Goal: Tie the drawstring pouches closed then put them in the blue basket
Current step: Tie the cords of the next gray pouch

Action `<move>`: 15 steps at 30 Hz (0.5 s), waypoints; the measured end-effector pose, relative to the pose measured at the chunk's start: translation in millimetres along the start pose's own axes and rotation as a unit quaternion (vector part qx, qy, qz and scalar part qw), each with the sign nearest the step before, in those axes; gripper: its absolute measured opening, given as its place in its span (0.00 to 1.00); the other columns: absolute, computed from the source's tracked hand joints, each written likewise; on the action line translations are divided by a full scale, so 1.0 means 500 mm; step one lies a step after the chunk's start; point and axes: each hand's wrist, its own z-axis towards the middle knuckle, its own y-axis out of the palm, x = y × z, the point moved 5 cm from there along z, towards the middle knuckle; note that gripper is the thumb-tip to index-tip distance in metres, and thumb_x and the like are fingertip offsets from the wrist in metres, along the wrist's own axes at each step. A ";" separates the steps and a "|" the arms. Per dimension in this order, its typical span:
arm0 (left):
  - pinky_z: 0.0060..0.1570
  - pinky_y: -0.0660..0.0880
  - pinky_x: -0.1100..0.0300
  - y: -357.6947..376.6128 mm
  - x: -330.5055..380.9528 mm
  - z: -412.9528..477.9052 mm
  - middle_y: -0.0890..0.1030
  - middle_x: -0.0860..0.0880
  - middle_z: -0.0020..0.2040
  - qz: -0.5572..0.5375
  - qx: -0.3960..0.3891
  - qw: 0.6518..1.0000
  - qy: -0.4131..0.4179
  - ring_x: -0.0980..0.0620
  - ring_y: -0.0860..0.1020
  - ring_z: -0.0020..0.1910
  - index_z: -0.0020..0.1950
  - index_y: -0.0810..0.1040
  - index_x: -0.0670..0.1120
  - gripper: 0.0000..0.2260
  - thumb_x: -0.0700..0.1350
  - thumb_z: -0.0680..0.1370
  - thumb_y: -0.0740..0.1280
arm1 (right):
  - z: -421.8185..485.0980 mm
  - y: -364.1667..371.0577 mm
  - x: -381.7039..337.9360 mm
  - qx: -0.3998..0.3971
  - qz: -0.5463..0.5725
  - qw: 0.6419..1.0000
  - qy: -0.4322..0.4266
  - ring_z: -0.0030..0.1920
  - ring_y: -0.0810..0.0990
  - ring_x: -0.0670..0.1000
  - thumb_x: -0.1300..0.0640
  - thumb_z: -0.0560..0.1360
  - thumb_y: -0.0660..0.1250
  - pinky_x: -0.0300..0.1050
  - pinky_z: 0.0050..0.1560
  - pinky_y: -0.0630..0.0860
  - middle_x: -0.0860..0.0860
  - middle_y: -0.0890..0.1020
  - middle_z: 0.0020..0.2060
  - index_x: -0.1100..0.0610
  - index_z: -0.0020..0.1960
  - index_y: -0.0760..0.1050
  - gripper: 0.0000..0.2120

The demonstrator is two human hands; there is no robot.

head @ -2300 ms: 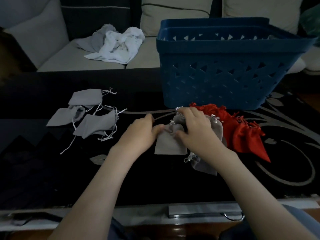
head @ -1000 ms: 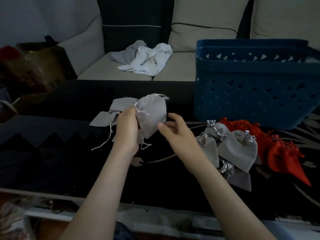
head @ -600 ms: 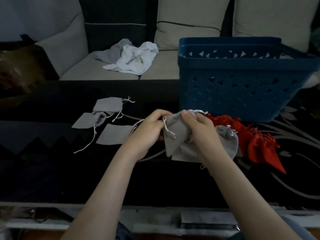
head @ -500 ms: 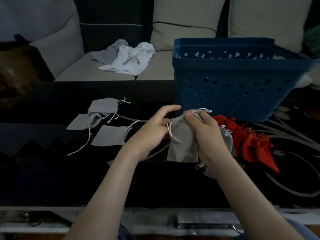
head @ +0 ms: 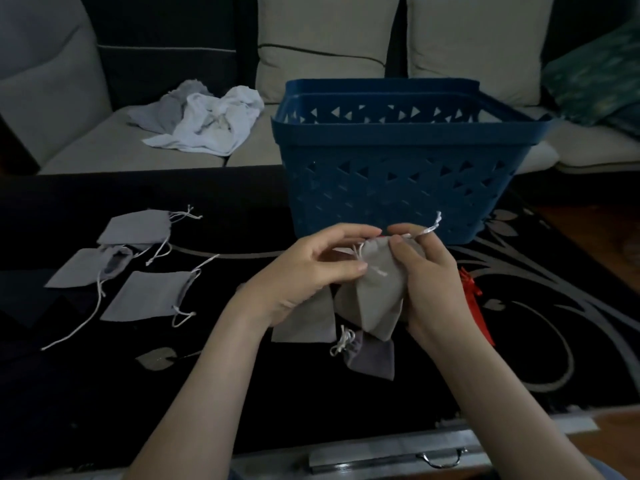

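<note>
A small grey fabric drawstring pouch (head: 377, 292) hung upright, mouth uppermost, just in front of the blue plastic lattice basket (head: 398, 188). The right hand (head: 429, 282) pinched its neck and white cord (head: 427, 230), while the left hand (head: 311, 268) pinched the opposite side.

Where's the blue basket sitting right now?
In the head view the blue basket stands on the black table, right of centre, just beyond the left hand and right hand holding a grey pouch.
</note>
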 end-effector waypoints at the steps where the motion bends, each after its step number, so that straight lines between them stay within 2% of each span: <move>1: 0.56 0.75 0.64 0.006 -0.002 0.003 0.81 0.56 0.53 0.015 -0.001 1.000 0.005 0.60 0.79 0.52 0.58 0.80 0.53 0.15 0.37 0.77 0.66 | 0.004 -0.004 0.003 -0.002 -0.002 1.000 0.002 0.43 0.81 0.54 0.61 0.78 0.63 0.53 0.47 0.78 0.57 0.82 0.44 0.55 0.48 0.77 0.05; 2: 0.56 0.74 0.66 0.010 -0.005 0.006 0.81 0.58 0.52 0.039 0.002 0.999 0.011 0.61 0.79 0.52 0.57 0.80 0.54 0.14 0.37 0.77 0.66 | 0.006 -0.005 0.005 -0.006 -0.005 1.000 0.003 0.43 0.81 0.53 0.61 0.78 0.63 0.51 0.46 0.78 0.56 0.82 0.43 0.56 0.48 0.77 0.05; 4: 0.58 0.71 0.69 0.011 -0.012 0.009 0.80 0.59 0.57 0.087 0.017 0.996 0.021 0.63 0.76 0.58 0.57 0.80 0.55 0.15 0.37 0.78 0.65 | 0.007 -0.003 0.008 -0.016 -0.001 1.000 0.005 0.42 0.82 0.52 0.62 0.78 0.63 0.47 0.44 0.79 0.55 0.82 0.42 0.58 0.49 0.77 0.04; 6: 0.61 0.70 0.67 0.006 -0.021 0.009 0.78 0.57 0.61 0.093 0.021 0.995 0.023 0.62 0.75 0.61 0.60 0.77 0.57 0.17 0.37 0.78 0.65 | 0.009 0.000 0.011 -0.016 0.006 1.000 0.009 0.42 0.82 0.50 0.62 0.78 0.62 0.44 0.42 0.78 0.54 0.83 0.41 0.59 0.49 0.76 0.04; 8: 0.60 0.73 0.63 -0.007 -0.031 0.010 0.79 0.54 0.60 0.076 0.037 0.996 0.011 0.58 0.78 0.58 0.62 0.74 0.61 0.20 0.39 0.77 0.67 | 0.011 -0.001 0.012 -0.008 0.005 1.000 0.013 0.41 0.82 0.49 0.62 0.79 0.62 0.43 0.43 0.78 0.54 0.82 0.41 0.59 0.49 0.76 0.04; 10: 0.51 0.76 0.64 -0.023 -0.039 0.009 0.82 0.52 0.50 0.077 0.076 0.994 -0.016 0.57 0.81 0.47 0.63 0.74 0.57 0.18 0.40 0.76 0.69 | 0.012 -0.001 0.009 -0.005 0.001 1.000 0.012 0.40 0.82 0.47 0.61 0.78 0.62 0.42 0.43 0.77 0.53 0.82 0.40 0.59 0.48 0.76 0.04; 12: 0.42 0.73 0.62 -0.031 -0.044 0.005 0.81 0.52 0.39 0.132 0.102 0.985 -0.052 0.57 0.78 0.37 0.55 0.78 0.48 0.08 0.44 0.76 0.69 | 0.011 -0.001 0.010 -0.005 -0.016 1.000 0.008 0.42 0.82 0.47 0.61 0.78 0.63 0.43 0.44 0.78 0.53 0.82 0.41 0.58 0.48 0.77 0.04; 13: 0.41 0.70 0.59 -0.032 -0.048 0.003 0.80 0.51 0.35 0.159 0.103 0.980 -0.066 0.56 0.75 0.35 0.49 0.79 0.45 0.06 0.46 0.76 0.70 | 0.010 -0.001 0.010 -0.005 -0.030 1.000 0.004 0.43 0.82 0.48 0.61 0.78 0.63 0.43 0.45 0.78 0.53 0.83 0.42 0.58 0.48 0.77 0.04; 15: 0.41 0.66 0.56 -0.031 -0.054 0.000 0.75 0.48 0.33 0.172 0.097 0.977 -0.081 0.52 0.72 0.35 0.40 0.77 0.42 0.11 0.50 0.73 0.69 | 0.008 0.000 0.009 -0.004 -0.055 0.998 -0.007 0.45 0.82 0.48 0.60 0.78 0.63 0.42 0.46 0.78 0.53 0.83 0.44 0.58 0.49 0.77 0.05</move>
